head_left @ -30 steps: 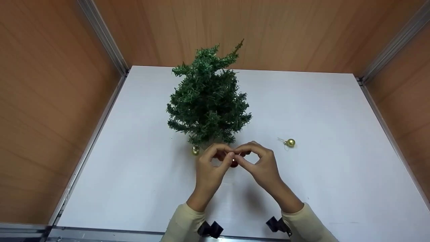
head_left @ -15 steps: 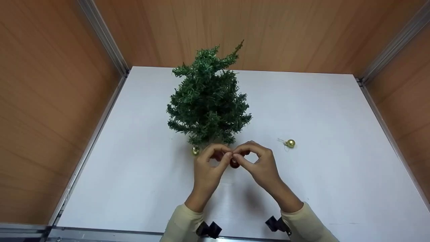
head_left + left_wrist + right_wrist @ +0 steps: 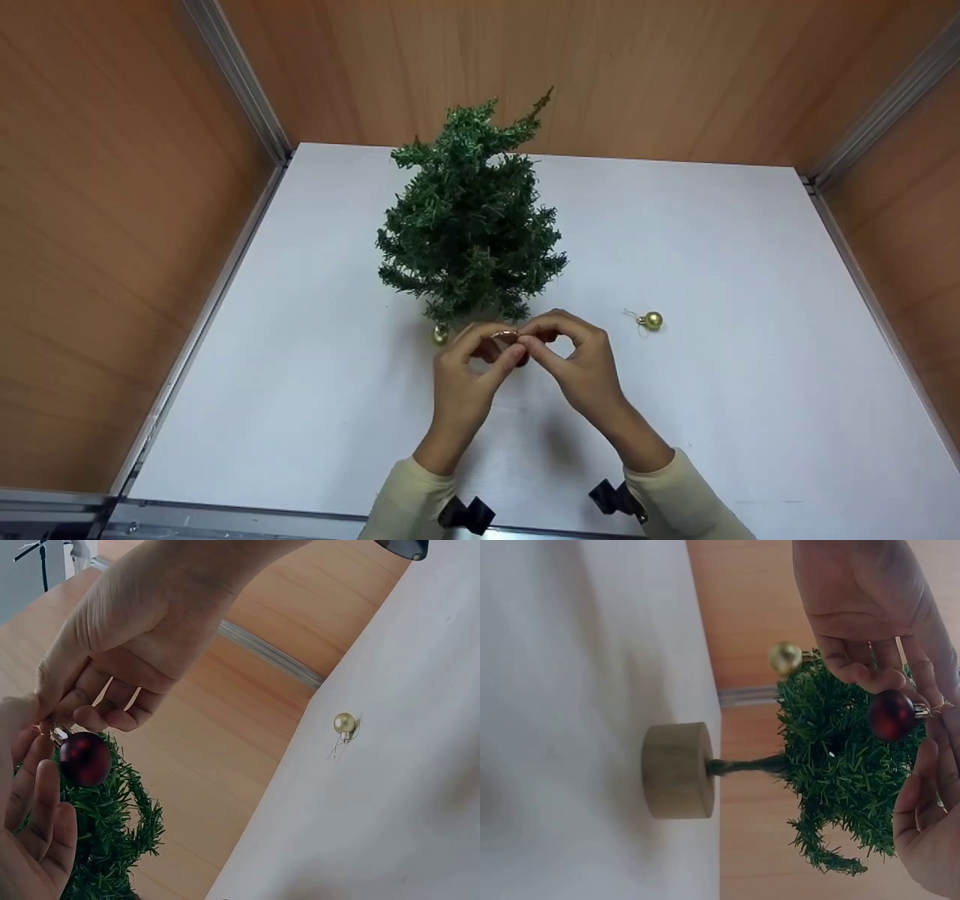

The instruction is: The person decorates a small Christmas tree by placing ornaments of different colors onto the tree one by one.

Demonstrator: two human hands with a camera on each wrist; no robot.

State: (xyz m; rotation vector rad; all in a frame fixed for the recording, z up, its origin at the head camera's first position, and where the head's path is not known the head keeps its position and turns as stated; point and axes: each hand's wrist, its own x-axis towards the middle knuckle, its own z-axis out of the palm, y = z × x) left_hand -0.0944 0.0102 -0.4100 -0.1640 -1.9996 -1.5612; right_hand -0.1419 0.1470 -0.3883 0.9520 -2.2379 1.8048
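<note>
A dark red Christmas ball (image 3: 85, 759) with a shiny metal cap hangs between my two hands at the front of a small green Christmas tree (image 3: 471, 217). My left hand (image 3: 466, 379) pinches at the top of the ball with thumb and forefinger. From the other side, my right hand (image 3: 589, 367) pinches at the same spot, its fingertips touching the left ones. In the head view, fingers mostly hide the ball, and a thin coppery glint shows at the left fingertips. The exact hold on the cap or loop is too small to tell.
One gold ball (image 3: 439, 334) hangs from a low left branch. Another gold ball (image 3: 653, 321) with a thread loop lies on the white table (image 3: 750, 390) to the right. The tree stands on a round wooden base (image 3: 676, 771). Wood-grain walls (image 3: 637, 75) enclose the table.
The red ball has turned up behind the fingertips and shows less in the head view. A coppery glint now appears at the left fingertips. Both hands stay nearly in place.
</note>
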